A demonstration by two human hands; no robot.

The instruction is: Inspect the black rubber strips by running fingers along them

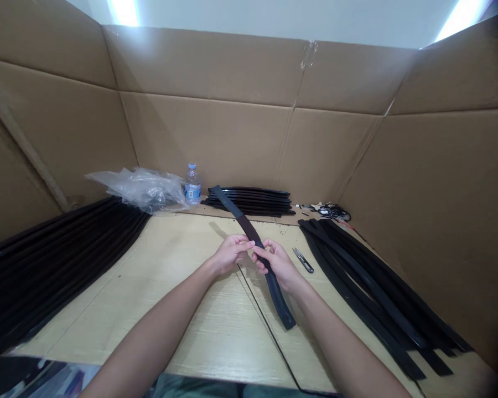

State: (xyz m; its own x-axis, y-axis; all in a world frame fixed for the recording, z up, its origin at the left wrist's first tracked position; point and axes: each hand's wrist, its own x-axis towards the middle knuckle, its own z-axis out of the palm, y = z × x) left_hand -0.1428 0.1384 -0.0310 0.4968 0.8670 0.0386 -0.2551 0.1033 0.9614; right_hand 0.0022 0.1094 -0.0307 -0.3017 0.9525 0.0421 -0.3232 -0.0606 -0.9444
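A long black strap [237, 215] runs from the far middle of the table towards me, its near end lying at about the table's centre right. My left hand [229, 253] pinches the strap at its middle with closed fingers. My right hand [277, 261] grips the same strap just beside the left, fingers wrapped round it. The two hands nearly touch each other above the light wooden table [182, 287].
Black straps lie in a pile at the left [53, 249], a stack at the back [253, 200] and a row at the right [369, 282]. Small snips [302, 260] lie by my right hand. A water bottle [192, 184], crumpled plastic [143, 188] and cardboard walls [240, 132] surround the table.
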